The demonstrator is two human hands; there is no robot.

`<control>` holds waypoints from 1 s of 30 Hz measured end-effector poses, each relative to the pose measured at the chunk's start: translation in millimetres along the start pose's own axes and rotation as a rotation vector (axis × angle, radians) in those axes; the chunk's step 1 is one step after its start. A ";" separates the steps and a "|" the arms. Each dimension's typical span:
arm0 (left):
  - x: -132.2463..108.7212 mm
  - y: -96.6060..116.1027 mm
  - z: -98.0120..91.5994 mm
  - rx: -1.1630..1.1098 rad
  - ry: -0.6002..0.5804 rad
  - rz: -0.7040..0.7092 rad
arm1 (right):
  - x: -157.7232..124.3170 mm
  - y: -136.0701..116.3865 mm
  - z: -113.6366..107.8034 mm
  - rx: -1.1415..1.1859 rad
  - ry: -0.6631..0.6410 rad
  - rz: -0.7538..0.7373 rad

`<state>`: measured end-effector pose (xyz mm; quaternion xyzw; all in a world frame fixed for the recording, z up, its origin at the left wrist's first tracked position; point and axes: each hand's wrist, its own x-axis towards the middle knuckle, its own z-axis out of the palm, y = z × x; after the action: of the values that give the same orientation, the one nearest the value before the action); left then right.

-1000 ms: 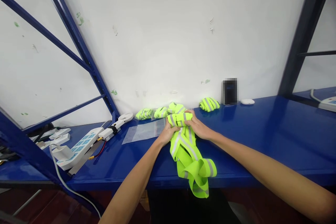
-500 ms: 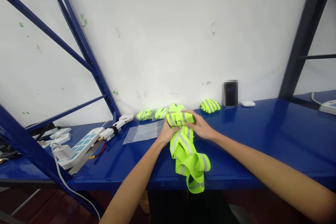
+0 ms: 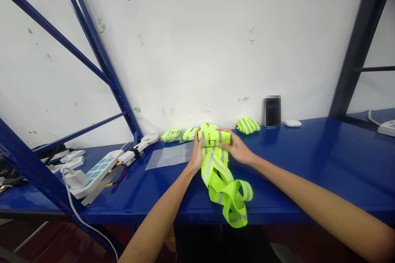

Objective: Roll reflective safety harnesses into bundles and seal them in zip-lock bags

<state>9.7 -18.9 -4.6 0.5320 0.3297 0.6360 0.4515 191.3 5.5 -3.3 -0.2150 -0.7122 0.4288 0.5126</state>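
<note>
A neon yellow reflective strap [image 3: 214,164] with grey bands is partly rolled up. My left hand [image 3: 196,154] grips the left end of the roll, and my right hand [image 3: 236,148] grips its right end, thumb in front. From the roll, the loose strap trails toward me in loops that reach the table's front edge. Behind my hands, against the wall, lie several folded neon bundles: one in a clear bag [image 3: 172,135], one beside it [image 3: 189,133], and a separate bundle [image 3: 247,125] to the right.
Clear plastic bags [image 3: 168,156] lie flat on the blue table [image 3: 296,164] at my left. Further left are a small white fan [image 3: 149,138], a power strip [image 3: 97,172] and a blue rack post [image 3: 101,57]. A dark box [image 3: 272,111] and white case [image 3: 293,123] stand back right.
My left fingers have straightened along the roll's left end. The roll has turned slightly, and the trailing loops have swung a little to the right. Both hands still hold the strap.
</note>
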 end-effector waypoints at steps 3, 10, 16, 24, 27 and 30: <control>3.2 -5.2 -3.7 0.084 0.008 0.036 | 0.7 -0.5 -1.6 0.054 -0.024 0.037; 0.4 -8.9 -4.7 -0.067 0.005 -0.220 | -1.3 0.1 -5.6 -0.022 -0.088 -0.014; 1.0 -9.9 -2.9 -0.199 -0.111 -0.279 | -4.1 2.1 -4.1 -0.158 -0.056 -0.078; 5.3 -8.5 -1.2 -0.235 -0.094 -0.365 | 1.2 13.1 -4.2 -0.173 0.012 -0.113; 4.5 -10.0 -1.2 -0.191 -0.066 -0.366 | 3.6 16.2 -7.7 -0.139 0.038 -0.058; 4.7 -8.8 -1.4 -0.245 -0.048 -0.288 | 3.5 12.9 -8.7 -0.046 0.022 0.057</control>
<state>10.2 -11.1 -11.0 0.4352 0.3118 0.5874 0.6070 196.2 18.5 -11.1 -0.2517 -0.7096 0.4244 0.5030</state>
